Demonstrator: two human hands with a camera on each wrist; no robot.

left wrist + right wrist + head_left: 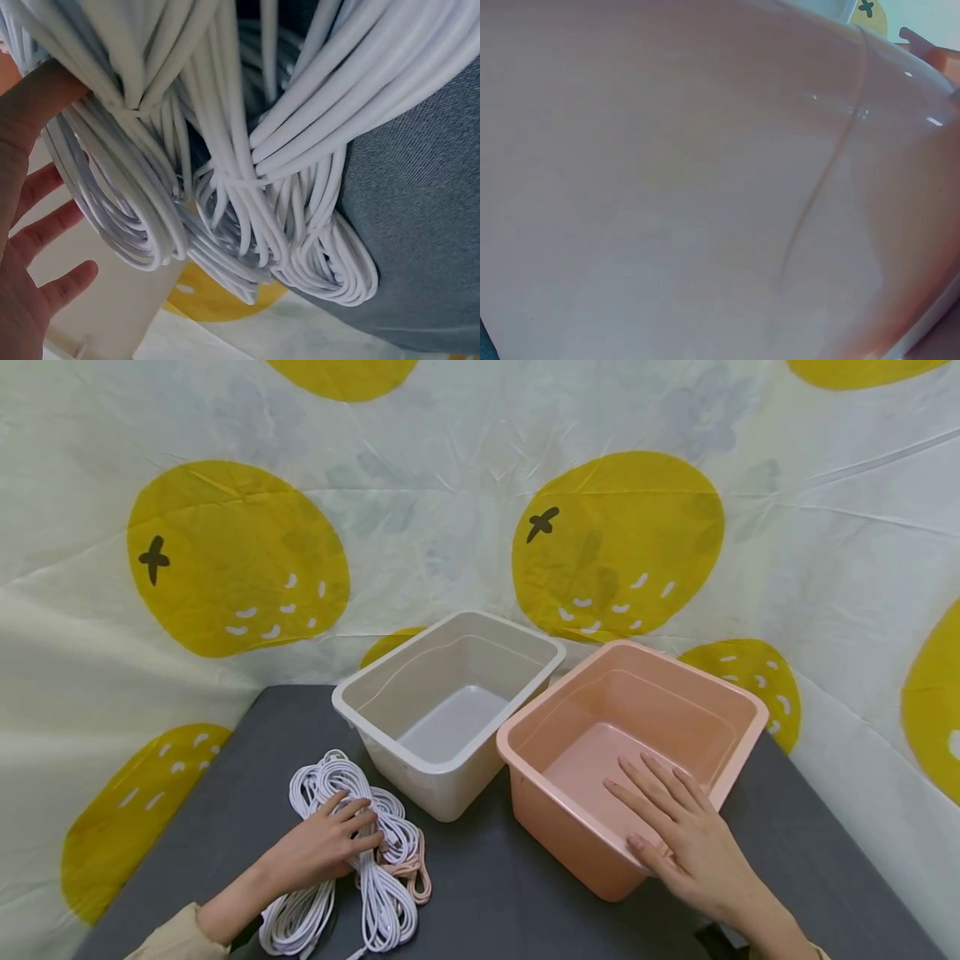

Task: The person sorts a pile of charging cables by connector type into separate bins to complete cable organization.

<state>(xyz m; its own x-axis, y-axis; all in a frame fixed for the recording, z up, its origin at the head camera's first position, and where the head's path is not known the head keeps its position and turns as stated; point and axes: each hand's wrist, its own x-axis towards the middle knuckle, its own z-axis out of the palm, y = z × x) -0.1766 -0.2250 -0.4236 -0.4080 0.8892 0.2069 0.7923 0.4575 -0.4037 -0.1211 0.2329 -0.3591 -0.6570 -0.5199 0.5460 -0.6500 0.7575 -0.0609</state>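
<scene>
Closest up, see white cords [225,112], bundled on dark tabletop [480,902] w/ peach cord [408,866] alongside, front-left of beige bin [431,789]. Got L hand [326,843] on cords, fingers relaxed & apart. Got R hand [686,835] flat, fingers straight, over nr side of pink bin [562,835], next to beige one.

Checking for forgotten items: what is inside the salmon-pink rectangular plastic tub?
The salmon-pink tub shows bare floor and inner walls, with no items visible. The person's right hand, extended over its near side, hides part of the interior; anything behind it cannot be seen.
</scene>
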